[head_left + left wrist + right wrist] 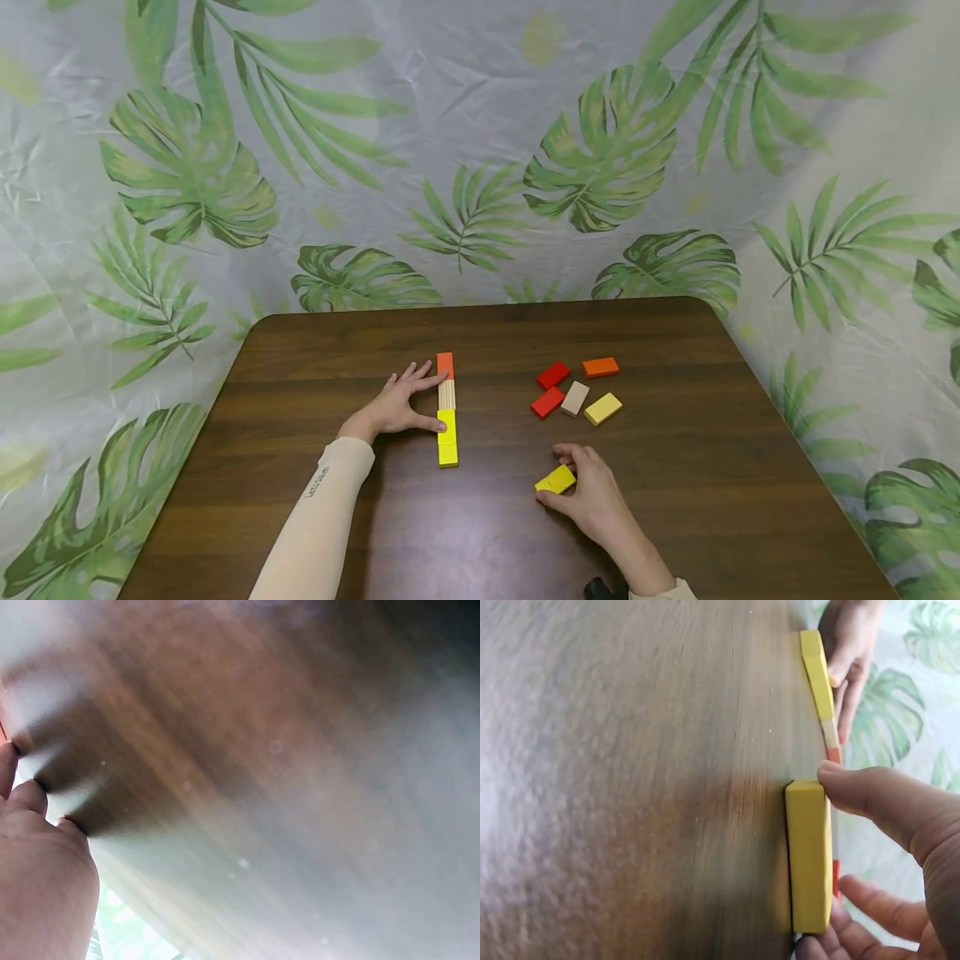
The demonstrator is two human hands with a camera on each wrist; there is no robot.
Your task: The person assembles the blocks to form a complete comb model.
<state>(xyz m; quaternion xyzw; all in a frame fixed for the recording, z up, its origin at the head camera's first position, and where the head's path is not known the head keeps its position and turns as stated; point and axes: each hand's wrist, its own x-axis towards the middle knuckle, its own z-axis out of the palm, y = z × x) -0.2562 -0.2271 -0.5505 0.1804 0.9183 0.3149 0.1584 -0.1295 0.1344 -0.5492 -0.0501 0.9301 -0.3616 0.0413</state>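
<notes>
A straight row of flat blocks runs away from me on the table: two yellow blocks (447, 454) at the near end, a pale striped wooden part (446, 395), then an orange-red block (445, 364) farthest off. My left hand (397, 408) lies at the row's left side with fingers spread. Its thumb touches a yellow block and its index finger reaches the far part. In the left wrist view only part of that hand (45, 885) shows. To the right, my right hand (600, 496) pinches a separate yellow block (556, 479) by its ends, low at the tabletop.
Loose blocks lie beyond my right hand: two red blocks (548, 402), an orange block (601, 367), a pale wooden block (575, 398) and a light yellow block (603, 408). The dark wooden table (300, 350) ends at a leaf-patterned cloth (480, 125). A small black object (600, 589) shows beside my right wrist.
</notes>
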